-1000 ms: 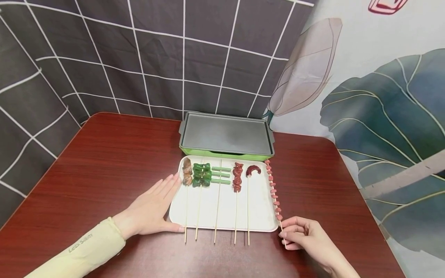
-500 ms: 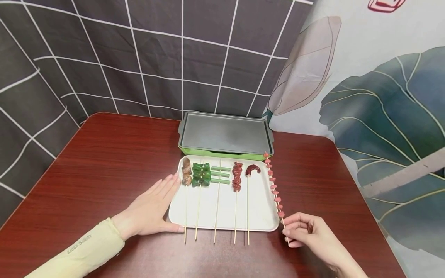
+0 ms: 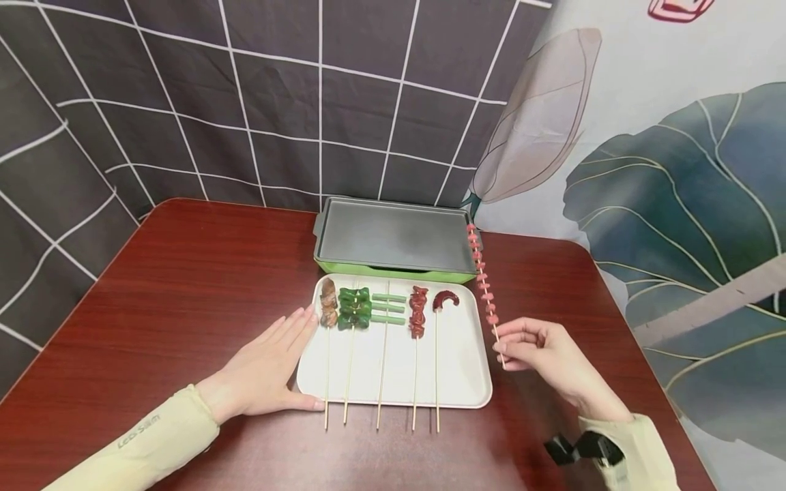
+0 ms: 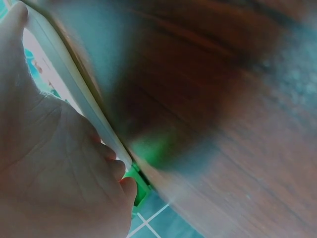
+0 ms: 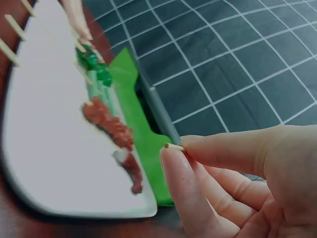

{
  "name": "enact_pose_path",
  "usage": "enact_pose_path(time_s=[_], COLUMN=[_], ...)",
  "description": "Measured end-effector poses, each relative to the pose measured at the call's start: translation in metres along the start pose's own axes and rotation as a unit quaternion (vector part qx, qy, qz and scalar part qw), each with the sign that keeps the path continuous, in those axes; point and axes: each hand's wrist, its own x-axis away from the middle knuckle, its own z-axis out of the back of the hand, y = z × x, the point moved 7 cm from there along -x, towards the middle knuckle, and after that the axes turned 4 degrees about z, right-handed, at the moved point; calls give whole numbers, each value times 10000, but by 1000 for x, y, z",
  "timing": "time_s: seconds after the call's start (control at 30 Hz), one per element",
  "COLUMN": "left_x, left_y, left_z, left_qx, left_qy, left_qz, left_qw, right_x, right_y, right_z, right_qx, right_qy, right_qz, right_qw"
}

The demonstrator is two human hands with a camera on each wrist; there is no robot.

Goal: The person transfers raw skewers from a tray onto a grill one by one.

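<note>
A white tray [image 3: 457, 372] lies on the table, bearing several skewers: a brown-and-white one [image 3: 329, 303], a green leafy one [image 3: 355, 310], one with green stalks [image 3: 389, 319], a red meat one [image 3: 417, 314] and a dark red curled tentacle [image 3: 447, 299]. My left hand [image 3: 264, 372] rests against the tray's left side, fingers extended and thumb at the front left corner. Right of the tray, my right hand [image 3: 546, 354] pinches the bare stick end of a skewer of small pink-red pieces [image 3: 485, 286]. In the right wrist view, thumb and forefinger grip the stick's end [image 5: 173, 147]; its tip overlaps the griddle in the head view.
Directly behind the tray stands a flat grey griddle [image 3: 399, 235] on a green base [image 3: 368, 268]. All of it sits on a reddish-brown wooden table [image 3: 215, 273]. A dark grid-patterned cloth [image 3: 276, 102] and a leaf-printed curtain [image 3: 675, 184] hang behind.
My right hand has raised the pink-red skewer off the tray's right edge and carried it away from me, so its tip reaches the griddle's right side. The left hand has stayed put.
</note>
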Motion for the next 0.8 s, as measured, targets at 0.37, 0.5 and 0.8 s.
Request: enact_pose_path(time_s=[0.37,0.5,0.8], left_x=[1,0,0], left_y=[-1,-1,-1], left_z=[-3,-4,-3], left_qx=[-78,-40,-57], left_qy=[-15,26,10], left_qz=[36,0,2], left_qw=[10000,10000,10000], right_x=[-63,-81,-94], right_y=[-3,2,6], right_z=[8,9,10], right_qx=[-533,-771,-1254], right_qy=[134,149,77], right_qz=[13,-86,-239], right_qw=[9985,9969,9918])
